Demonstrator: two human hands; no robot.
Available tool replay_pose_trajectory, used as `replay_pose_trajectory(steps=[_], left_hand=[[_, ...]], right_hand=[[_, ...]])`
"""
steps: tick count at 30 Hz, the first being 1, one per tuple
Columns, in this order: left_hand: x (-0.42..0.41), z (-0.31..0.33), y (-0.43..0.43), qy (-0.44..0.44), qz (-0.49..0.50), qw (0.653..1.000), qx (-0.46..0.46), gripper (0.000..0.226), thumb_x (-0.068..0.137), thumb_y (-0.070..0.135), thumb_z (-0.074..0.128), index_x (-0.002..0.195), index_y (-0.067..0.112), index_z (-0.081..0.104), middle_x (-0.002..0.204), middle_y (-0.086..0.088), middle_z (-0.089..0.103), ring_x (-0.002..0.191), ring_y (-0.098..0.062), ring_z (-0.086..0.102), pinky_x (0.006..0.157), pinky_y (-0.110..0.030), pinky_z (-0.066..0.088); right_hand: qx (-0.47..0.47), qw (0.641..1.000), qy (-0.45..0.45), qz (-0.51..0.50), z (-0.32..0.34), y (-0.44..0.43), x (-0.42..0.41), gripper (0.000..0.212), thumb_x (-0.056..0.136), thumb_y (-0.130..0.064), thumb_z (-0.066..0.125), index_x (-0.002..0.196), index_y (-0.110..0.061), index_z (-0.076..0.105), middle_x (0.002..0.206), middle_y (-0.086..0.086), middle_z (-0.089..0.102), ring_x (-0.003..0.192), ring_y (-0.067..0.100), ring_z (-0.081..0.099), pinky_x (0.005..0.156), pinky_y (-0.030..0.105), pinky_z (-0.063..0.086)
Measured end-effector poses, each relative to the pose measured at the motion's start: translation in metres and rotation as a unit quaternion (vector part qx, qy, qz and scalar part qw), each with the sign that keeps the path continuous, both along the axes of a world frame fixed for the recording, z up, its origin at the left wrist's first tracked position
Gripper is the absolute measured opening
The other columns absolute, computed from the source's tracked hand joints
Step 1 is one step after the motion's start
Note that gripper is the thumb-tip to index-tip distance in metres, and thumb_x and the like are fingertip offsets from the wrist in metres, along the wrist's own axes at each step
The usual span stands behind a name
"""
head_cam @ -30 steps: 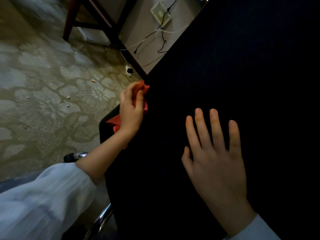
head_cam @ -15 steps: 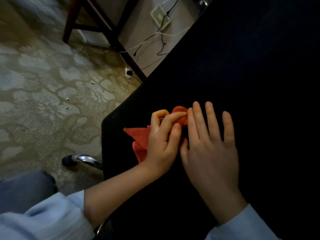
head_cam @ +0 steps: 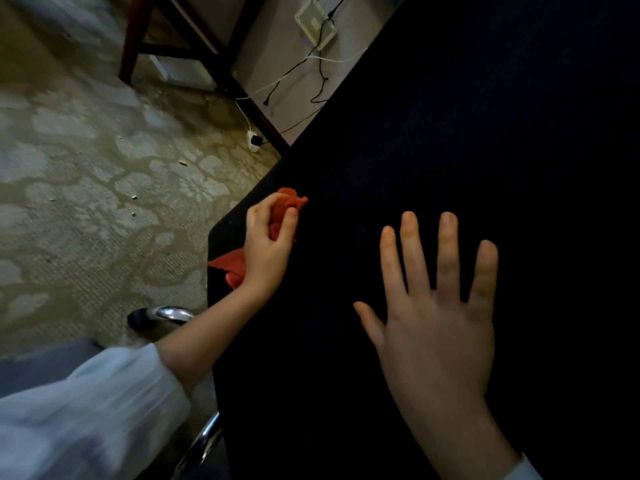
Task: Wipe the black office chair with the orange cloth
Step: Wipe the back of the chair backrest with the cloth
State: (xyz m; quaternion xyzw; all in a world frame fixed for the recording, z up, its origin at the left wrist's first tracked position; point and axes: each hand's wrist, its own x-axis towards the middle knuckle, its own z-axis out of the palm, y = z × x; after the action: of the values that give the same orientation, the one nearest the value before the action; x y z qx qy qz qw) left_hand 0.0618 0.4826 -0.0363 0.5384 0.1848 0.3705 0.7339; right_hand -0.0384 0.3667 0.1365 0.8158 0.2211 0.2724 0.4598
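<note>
The black office chair (head_cam: 450, 140) fills the right half of the view as a broad dark fabric surface. My left hand (head_cam: 268, 247) grips the bunched orange cloth (head_cam: 287, 202) and holds it against the chair's left edge; a corner of the cloth hangs out below my wrist. My right hand (head_cam: 436, 317) lies flat on the black surface to the right, fingers straight and spread, apart from the cloth.
Patterned beige carpet (head_cam: 86, 202) with small crumbs lies to the left. A dark wooden furniture leg (head_cam: 130, 46) stands at the back. Cables and a white plug (head_cam: 254, 140) trail by the wall. The chair's chrome base arm and caster (head_cam: 156, 317) sit below my left forearm.
My left hand has swept the cloth back left, from beside my right hand to the chair's left edge. My right hand has stayed flat on the chair.
</note>
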Motion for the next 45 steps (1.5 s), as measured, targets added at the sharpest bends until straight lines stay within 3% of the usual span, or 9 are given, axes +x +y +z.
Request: replay_pose_trajectory(steps=[4,9,13,18,23,30,35,41,45], left_hand=[[-0.027,0.021,-0.026,0.023,0.024,0.999,0.004,0.029,0.086,0.047,0.049,0.112,0.037,0.053,0.109,0.008,0.047,0.094,0.004,0.052,0.078,-0.008,0.039],[-0.065,0.060,-0.063,-0.107,-0.018,0.992,0.066,0.026,0.085,0.042,0.049,0.111,0.036,0.051,0.109,0.006,0.046,0.098,0.004,0.051,0.081,-0.007,0.040],[-0.068,0.065,-0.066,-0.157,-0.032,0.975,0.156,0.030,0.088,0.028,0.047,0.119,0.030,0.045,0.111,0.012,0.035,0.097,0.005,0.044,0.081,-0.012,0.042],[-0.050,0.064,-0.048,-0.169,0.015,0.961,0.219,0.033,0.087,0.020,0.047,0.119,0.026,0.046,0.112,-0.002,0.036,0.096,-0.015,0.047,0.080,-0.023,0.046],[-0.020,0.052,-0.016,-0.087,0.025,0.992,0.089,0.029,0.093,0.015,0.048,0.122,0.020,0.053,0.113,-0.002,0.041,0.096,0.000,0.053,0.086,-0.014,0.046],[-0.038,0.007,-0.036,0.060,0.024,0.998,-0.003,0.028,0.096,0.017,0.050,0.124,0.018,0.053,0.112,0.000,0.039,0.090,-0.002,0.049,0.076,0.004,0.032],[-0.072,0.038,-0.070,-0.022,0.025,0.999,0.011,0.029,0.093,0.007,0.053,0.112,0.028,0.053,0.107,0.010,0.040,0.094,0.012,0.050,0.079,0.000,0.037],[-0.101,0.070,-0.090,-0.144,-0.054,0.982,0.106,0.029,0.087,0.027,0.045,0.115,0.036,0.047,0.114,0.016,0.035,0.101,0.009,0.043,0.083,-0.006,0.038],[-0.088,0.075,-0.077,-0.163,-0.033,0.974,0.154,0.029,0.088,0.024,0.045,0.116,0.030,0.047,0.109,0.009,0.037,0.096,0.000,0.046,0.082,-0.012,0.042]], right_hand=[[-0.045,0.999,-0.026,-0.004,0.000,0.001,0.002,0.087,0.080,-0.065,0.038,0.144,-0.012,0.012,0.156,0.013,0.014,0.138,0.038,-0.003,0.107,0.057,-0.018],[-0.040,0.999,-0.002,0.004,0.002,0.001,0.002,0.094,0.074,-0.063,0.050,0.143,-0.008,0.017,0.153,0.016,0.011,0.139,0.036,0.001,0.111,0.053,-0.014],[0.067,0.992,0.064,0.084,0.001,-0.010,0.002,0.096,0.062,-0.042,0.074,0.136,0.004,0.032,0.147,0.022,0.035,0.138,0.032,0.018,0.115,0.045,-0.004],[0.142,0.981,0.092,0.093,-0.002,-0.018,-0.012,0.069,0.075,-0.033,0.041,0.132,0.006,0.043,0.141,0.022,0.044,0.136,0.032,0.023,0.115,0.043,0.001],[0.120,0.983,0.083,0.108,-0.007,-0.040,-0.029,0.052,0.083,-0.021,0.056,0.131,-0.002,0.050,0.140,0.014,0.048,0.135,0.032,0.024,0.115,0.042,0.002],[0.148,0.979,0.110,0.088,-0.011,-0.023,-0.019,0.094,0.052,-0.038,0.084,0.127,0.000,0.041,0.137,0.018,0.050,0.134,0.030,0.025,0.115,0.045,-0.003],[0.126,0.983,0.097,0.091,-0.010,-0.022,-0.016,0.098,0.050,-0.040,0.085,0.127,0.000,0.039,0.137,0.017,0.051,0.134,0.030,0.025,0.115,0.048,-0.004],[0.171,0.972,0.121,0.108,-0.005,-0.035,-0.031,0.094,0.043,-0.024,0.089,0.125,0.002,0.051,0.136,0.018,0.051,0.142,0.028,0.013,0.116,0.040,-0.009],[0.170,0.974,0.112,0.099,0.000,-0.044,-0.041,0.062,0.074,-0.018,0.065,0.130,-0.002,0.045,0.139,0.014,0.049,0.140,0.028,0.019,0.115,0.040,-0.010]])
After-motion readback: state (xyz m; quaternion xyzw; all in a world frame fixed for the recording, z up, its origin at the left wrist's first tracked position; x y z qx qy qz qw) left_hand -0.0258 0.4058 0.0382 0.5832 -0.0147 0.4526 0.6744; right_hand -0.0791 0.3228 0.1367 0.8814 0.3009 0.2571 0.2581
